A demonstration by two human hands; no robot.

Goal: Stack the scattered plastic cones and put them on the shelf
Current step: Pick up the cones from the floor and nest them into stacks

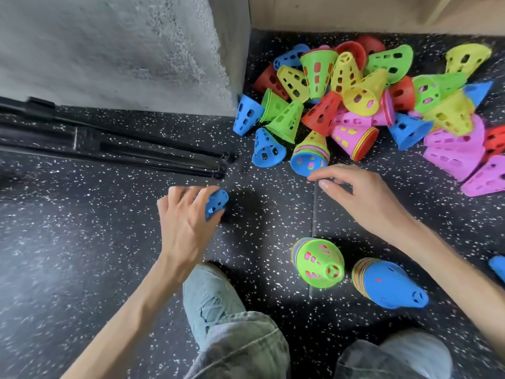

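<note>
Cones [363, 105] lay in a many-coloured heap on the floor [82, 255] at the far right, against the wood base [355, 20] of what may have been the shelf. Two stacks lay on their sides nearer the person: one topped green [319, 262], one topped blue [390, 284], just beside each other. The left hand [188, 217] was curled round a single blue cone [216, 203], well left of the heap. The right hand [358, 190] hung with fingers loosely bent and held nothing, its fingertips just short of a small stack with a blue rim [310, 157] at the near edge of the heap. Black poles [109, 143] lay at the left by a grey wall [109, 50].

Gathering and nesting seemed to be the step in hand, with most of the heap not yet stacked. The next move would probably call for the right hand to close on the blue-rimmed stack, and the held cone to be lined up, wide end over tip, and pushed on straight.
</note>
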